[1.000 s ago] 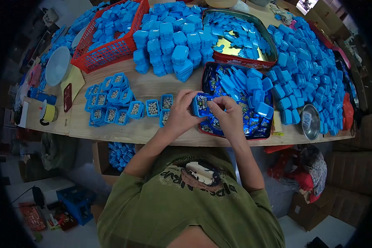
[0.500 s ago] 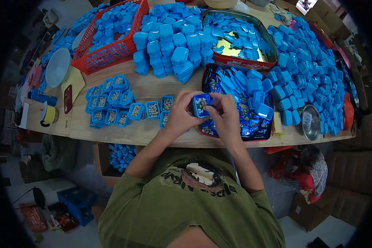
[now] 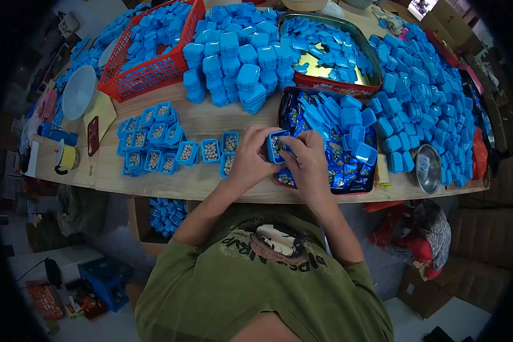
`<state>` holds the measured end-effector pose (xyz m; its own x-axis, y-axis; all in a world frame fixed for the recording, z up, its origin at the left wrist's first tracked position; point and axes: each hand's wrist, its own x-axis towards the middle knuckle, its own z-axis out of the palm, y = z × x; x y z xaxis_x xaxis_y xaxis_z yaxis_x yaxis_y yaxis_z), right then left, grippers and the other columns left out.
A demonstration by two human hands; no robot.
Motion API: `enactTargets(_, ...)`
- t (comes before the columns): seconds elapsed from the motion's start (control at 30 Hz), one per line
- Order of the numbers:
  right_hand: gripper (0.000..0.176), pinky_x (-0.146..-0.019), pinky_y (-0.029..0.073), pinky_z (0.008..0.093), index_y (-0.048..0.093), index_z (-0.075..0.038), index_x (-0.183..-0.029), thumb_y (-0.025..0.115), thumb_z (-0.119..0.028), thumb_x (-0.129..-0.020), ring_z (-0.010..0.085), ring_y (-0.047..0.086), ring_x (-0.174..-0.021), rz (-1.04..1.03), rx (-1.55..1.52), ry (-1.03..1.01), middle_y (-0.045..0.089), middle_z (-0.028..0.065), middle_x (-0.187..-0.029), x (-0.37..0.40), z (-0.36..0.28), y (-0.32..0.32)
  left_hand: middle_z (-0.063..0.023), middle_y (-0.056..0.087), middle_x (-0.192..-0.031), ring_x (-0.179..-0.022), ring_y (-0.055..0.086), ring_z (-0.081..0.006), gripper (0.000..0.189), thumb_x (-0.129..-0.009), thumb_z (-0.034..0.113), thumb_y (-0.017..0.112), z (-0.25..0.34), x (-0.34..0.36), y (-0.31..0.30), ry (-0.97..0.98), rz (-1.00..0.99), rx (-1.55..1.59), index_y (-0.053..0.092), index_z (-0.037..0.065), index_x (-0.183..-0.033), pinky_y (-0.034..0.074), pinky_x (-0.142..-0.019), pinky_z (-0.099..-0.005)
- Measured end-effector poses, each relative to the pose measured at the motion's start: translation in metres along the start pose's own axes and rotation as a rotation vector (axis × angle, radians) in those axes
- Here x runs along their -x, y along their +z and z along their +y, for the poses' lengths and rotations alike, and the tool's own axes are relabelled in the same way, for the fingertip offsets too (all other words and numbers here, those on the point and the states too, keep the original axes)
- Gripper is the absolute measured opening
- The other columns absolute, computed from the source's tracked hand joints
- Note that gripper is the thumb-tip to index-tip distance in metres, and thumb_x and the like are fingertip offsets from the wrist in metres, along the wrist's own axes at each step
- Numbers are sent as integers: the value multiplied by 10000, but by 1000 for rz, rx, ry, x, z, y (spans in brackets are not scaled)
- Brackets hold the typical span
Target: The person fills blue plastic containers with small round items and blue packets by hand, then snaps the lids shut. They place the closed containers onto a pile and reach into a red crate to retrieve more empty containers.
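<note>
My left hand (image 3: 253, 155) is closed round a small blue plastic box (image 3: 271, 149), its open top facing me. Inside the box lies a small dark, printed packet (image 3: 278, 143). The fingers and thumb of my right hand (image 3: 310, 158) are drawn together at the box's mouth, on the packet; they partly hide it. Beneath my right hand is a red-rimmed tin (image 3: 374, 181) with several dark blue packets (image 3: 342, 179) and empty blue boxes (image 3: 356, 135). Left of my left hand stand blue boxes filled with pale round beads (image 3: 211, 151).
Stacked blue boxes (image 3: 248, 77) rise at the back, beside a red basket (image 3: 148, 85) of blue pieces. Another tin (image 3: 330, 86) holds flat blue lids. A large heap of blue boxes (image 3: 422, 102) covers the right side, near a metal bowl (image 3: 428, 171). A phone (image 3: 93, 137) lies left.
My right fingers have moved left into the box's opening and now cover part of the packet. The box has tilted slightly in my left hand.
</note>
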<state>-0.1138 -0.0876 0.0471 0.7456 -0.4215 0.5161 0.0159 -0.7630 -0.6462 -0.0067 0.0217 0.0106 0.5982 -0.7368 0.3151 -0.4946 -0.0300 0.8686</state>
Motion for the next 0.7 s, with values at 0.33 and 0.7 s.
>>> enactTargets(0.33, 123, -627, 404, 301, 695, -56, -890, 704, -52, -768, 212, 492, -767, -74, -272, 80, 485, 69, -792, 3, 26, 6, -56, 446, -1147, -1047, 553, -156, 657, -616, -17, 794, 3, -1, 2, -30, 6, 80, 522, 28, -1212, 523, -827, -278)
enactTargets(0.7, 132, -671, 460, 349, 663, -14, -912, 656, -100, -812, 257, 571, -808, 13, 249, 13, 561, 115, -836, -62, 103, 5, -44, 450, -1131, -1018, 561, -138, 653, -637, 34, 822, 5, -5, 1, -138, -35, 234, 519, 18, -1214, 512, -847, -277)
